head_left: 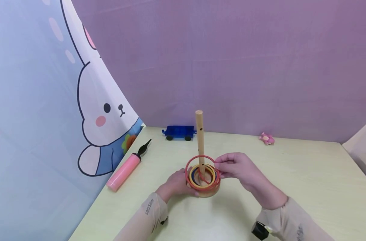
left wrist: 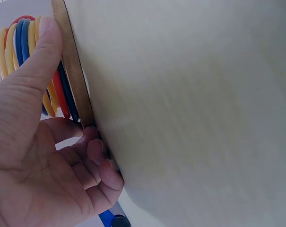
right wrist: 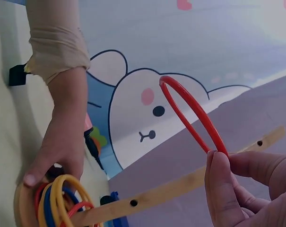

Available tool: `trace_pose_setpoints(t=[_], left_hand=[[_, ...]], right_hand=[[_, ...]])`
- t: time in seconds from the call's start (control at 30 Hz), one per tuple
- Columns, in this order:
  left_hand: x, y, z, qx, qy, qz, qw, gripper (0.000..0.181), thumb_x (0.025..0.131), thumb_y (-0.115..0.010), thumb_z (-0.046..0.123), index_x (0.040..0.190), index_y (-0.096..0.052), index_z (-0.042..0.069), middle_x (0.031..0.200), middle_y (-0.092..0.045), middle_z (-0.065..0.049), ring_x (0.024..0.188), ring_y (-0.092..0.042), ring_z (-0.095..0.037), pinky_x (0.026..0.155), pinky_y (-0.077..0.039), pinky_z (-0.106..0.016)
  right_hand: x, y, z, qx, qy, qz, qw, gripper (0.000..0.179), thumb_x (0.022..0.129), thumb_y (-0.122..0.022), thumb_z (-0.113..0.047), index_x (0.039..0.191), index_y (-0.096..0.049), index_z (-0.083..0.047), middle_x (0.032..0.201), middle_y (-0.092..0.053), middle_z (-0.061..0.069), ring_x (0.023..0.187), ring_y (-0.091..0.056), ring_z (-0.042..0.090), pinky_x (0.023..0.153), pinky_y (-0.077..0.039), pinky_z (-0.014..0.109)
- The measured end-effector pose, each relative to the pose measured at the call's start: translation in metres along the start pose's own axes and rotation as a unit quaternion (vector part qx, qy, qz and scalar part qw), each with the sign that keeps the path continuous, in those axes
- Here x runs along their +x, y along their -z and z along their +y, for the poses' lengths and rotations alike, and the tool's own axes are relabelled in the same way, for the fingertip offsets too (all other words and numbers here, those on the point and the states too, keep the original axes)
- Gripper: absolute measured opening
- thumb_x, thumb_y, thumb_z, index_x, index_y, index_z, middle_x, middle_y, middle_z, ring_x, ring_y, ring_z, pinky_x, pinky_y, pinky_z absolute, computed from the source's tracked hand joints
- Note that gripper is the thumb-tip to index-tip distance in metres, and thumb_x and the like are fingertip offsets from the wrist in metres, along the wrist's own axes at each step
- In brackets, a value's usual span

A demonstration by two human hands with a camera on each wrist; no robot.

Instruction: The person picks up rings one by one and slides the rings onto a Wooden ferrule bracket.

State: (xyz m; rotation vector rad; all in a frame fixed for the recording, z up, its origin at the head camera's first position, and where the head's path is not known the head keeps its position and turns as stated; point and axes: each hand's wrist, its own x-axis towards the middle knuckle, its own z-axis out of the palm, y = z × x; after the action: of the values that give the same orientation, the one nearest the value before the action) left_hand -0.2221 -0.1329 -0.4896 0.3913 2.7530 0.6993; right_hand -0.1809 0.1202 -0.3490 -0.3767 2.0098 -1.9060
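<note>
A wooden ring-toss stand [head_left: 200,140] has an upright peg with small dark holes and a round base [left wrist: 76,75]. Yellow, blue and red rings [left wrist: 20,42] lie stacked round the peg's foot. My left hand [head_left: 178,183] grips the base from the left, thumb up by the stacked rings and curled fingers at the base's far edge. On the right, my right hand [head_left: 237,167] pinches one red ring [right wrist: 199,112] between thumb and fingers. That ring overlaps the peg and the stack in the head view; in the right wrist view it stands tilted, above the stack.
Behind the stand, a blue toy wagon [head_left: 179,132] sits near the back edge. A pink hand pump [head_left: 124,172] with a black nozzle lies at left. At back right is a small pink toy figure [head_left: 266,138]. A purple cloth [head_left: 231,67] hangs behind the table.
</note>
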Motion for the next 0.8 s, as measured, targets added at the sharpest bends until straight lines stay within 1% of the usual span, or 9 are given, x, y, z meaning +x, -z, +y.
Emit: trace_pose_setpoints(t=[0.1,0.2,0.27,0.4,0.5,0.6,0.7,0.8], left_hand=[[0.0,0.002,0.001,-0.007,-0.018,0.004,0.9998,0.11,0.061,-0.085,0.059,0.15,-0.037,0.016,0.142,-0.05,-0.005,0.129,-0.046,-0.028,0.105,-0.037,-0.052],[0.001,0.002,0.002,-0.005,-0.023,0.005,0.9997,0.109,0.061,-0.085,0.059,0.15,-0.037,0.018,0.143,-0.049,-0.003,0.13,-0.046,-0.027,0.105,-0.037,-0.052],[0.001,0.002,0.001,0.001,-0.019,0.003,0.9998,0.109,0.062,-0.084,0.06,0.151,-0.036,0.018,0.144,-0.049,-0.003,0.13,-0.046,-0.027,0.106,-0.037,-0.051],[-0.001,0.0,0.0,0.019,-0.002,-0.005,0.9998,0.113,0.061,-0.082,0.065,0.153,-0.034,0.019,0.143,-0.048,-0.008,0.129,-0.046,-0.03,0.105,-0.037,-0.051],[-0.001,0.0,-0.001,0.029,0.004,-0.007,0.9996,0.112,0.06,-0.081,0.067,0.152,-0.036,0.022,0.131,-0.054,-0.008,0.117,-0.053,-0.027,0.099,-0.043,-0.048],[-0.002,0.0,0.0,0.033,0.006,-0.008,0.9994,0.112,0.06,-0.081,0.067,0.152,-0.035,0.024,0.122,-0.056,-0.007,0.107,-0.054,-0.024,0.095,-0.046,-0.046],[-0.003,0.001,0.002,0.035,0.009,-0.011,0.9993,0.115,0.06,-0.08,0.068,0.154,-0.03,0.023,0.126,-0.055,-0.009,0.11,-0.054,-0.025,0.096,-0.045,-0.047],[-0.005,0.002,0.003,0.038,0.012,-0.012,0.9991,0.117,0.061,-0.08,0.068,0.155,-0.029,0.021,0.129,-0.054,-0.011,0.113,-0.053,-0.027,0.098,-0.044,-0.047]], right_hand=[[0.002,-0.004,-0.01,0.008,0.004,0.01,0.9999,0.026,0.091,-0.066,-0.003,0.107,-0.061,0.016,0.084,-0.069,0.007,0.068,-0.066,0.013,0.071,-0.058,0.032],[0.004,-0.006,-0.022,0.012,0.009,0.022,0.9997,0.025,0.09,-0.066,-0.003,0.106,-0.061,0.015,0.083,-0.068,0.006,0.068,-0.065,0.013,0.071,-0.058,0.032],[0.005,-0.007,-0.03,0.011,0.014,0.028,0.9994,0.024,0.09,-0.067,-0.003,0.106,-0.061,0.015,0.083,-0.067,0.006,0.069,-0.064,0.013,0.071,-0.058,0.032],[0.006,-0.008,-0.046,0.006,0.028,0.037,0.9989,0.025,0.09,-0.067,-0.003,0.106,-0.061,0.015,0.082,-0.067,0.006,0.069,-0.064,0.013,0.072,-0.058,0.032],[0.006,-0.008,-0.058,0.009,0.041,0.039,0.9983,0.024,0.09,-0.067,-0.002,0.106,-0.062,0.014,0.082,-0.068,0.005,0.069,-0.065,0.013,0.071,-0.058,0.031],[0.006,-0.007,-0.071,0.016,0.054,0.049,0.9972,0.021,0.09,-0.067,-0.001,0.105,-0.062,0.013,0.081,-0.068,0.004,0.068,-0.065,0.013,0.071,-0.058,0.031],[0.006,-0.006,-0.084,0.021,0.064,0.061,0.9958,0.021,0.089,-0.067,0.0,0.105,-0.062,0.012,0.081,-0.068,0.005,0.068,-0.066,0.013,0.071,-0.058,0.031],[0.006,-0.006,-0.094,0.029,0.071,0.071,0.9945,0.022,0.089,-0.067,0.001,0.106,-0.061,0.013,0.081,-0.069,0.005,0.067,-0.066,0.014,0.072,-0.058,0.031]])
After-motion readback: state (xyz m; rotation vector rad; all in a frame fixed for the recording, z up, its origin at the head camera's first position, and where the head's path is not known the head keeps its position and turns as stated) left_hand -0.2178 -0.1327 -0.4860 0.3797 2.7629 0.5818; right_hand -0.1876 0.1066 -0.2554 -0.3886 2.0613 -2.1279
